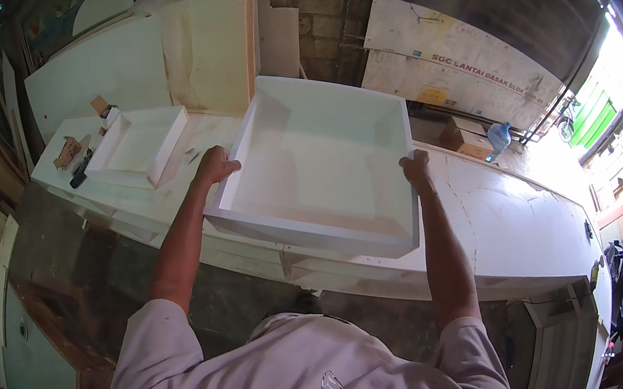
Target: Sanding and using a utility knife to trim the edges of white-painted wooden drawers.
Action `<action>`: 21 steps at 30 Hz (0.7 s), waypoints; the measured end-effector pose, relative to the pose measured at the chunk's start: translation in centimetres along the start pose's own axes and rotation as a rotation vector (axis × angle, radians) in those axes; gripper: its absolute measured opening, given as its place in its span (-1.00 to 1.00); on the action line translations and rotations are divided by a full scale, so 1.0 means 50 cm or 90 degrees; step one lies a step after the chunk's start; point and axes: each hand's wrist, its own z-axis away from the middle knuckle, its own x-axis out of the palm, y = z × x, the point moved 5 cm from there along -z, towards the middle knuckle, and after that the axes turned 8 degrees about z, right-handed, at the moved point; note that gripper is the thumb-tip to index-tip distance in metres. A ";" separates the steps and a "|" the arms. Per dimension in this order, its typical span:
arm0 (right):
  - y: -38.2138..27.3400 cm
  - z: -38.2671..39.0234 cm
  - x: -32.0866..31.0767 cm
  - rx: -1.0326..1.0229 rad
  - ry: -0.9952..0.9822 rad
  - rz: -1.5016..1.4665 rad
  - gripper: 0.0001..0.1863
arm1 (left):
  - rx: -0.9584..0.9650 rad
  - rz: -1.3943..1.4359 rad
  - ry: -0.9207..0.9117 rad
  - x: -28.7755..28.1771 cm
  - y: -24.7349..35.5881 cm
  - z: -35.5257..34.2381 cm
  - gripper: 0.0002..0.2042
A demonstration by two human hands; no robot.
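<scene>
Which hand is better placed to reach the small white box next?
Probably the left hand: it grips the large white box on the side nearer the small white box; the right hand grips the opposite side.

Block wall (315, 34) (dim); dark floor (121, 264); daylight (617, 69) far right.

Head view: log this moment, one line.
left hand: grips large white box, left wall; right hand: grips right wall; smaller white box: on bench

Both of the person's arms (181, 244) reach forward, spaced wide apart. The left hand (213, 167) is curled in a grip, its thumb (232, 167) pointing inward; the right hand (414, 168), slightly farther forward, is also curled, its forearm (442, 247) slanting inward.
</scene>
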 end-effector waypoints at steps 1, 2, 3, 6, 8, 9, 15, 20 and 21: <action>-0.001 -0.036 0.026 0.003 -0.003 0.001 -0.49 | -0.002 0.000 -0.004 0.004 -0.011 -0.027 -0.61; -0.005 -0.066 0.046 -0.008 -0.006 0.000 -0.50 | -0.016 -0.001 -0.006 0.010 -0.019 -0.052 -0.61; -0.006 -0.093 0.065 -0.017 -0.009 -0.001 -0.52 | -0.029 -0.002 -0.010 0.018 -0.025 -0.076 -0.61; 0.008 -0.140 0.109 -0.011 0.029 0.007 -0.52 | -0.089 -0.003 -0.067 0.054 -0.045 -0.121 -0.63; -0.007 -0.145 0.142 -0.024 0.005 0.017 -0.55 | -0.104 -0.026 -0.065 0.076 -0.092 -0.117 -0.64; -0.022 -0.143 0.149 -0.037 -0.009 0.027 -0.57 | -0.109 -0.046 -0.059 0.082 -0.109 -0.114 -0.65; -0.014 -0.135 0.131 -0.018 -0.059 0.034 -0.64 | -0.142 -0.011 -0.081 0.128 -0.099 -0.109 -0.67; -0.009 -0.120 0.130 -0.032 -0.036 0.076 -0.64 | -0.143 -0.040 -0.103 0.136 -0.114 -0.120 -0.66; -0.003 -0.114 0.126 -0.049 -0.006 0.075 -0.64 | -0.123 -0.043 -0.091 0.140 -0.113 -0.122 -0.65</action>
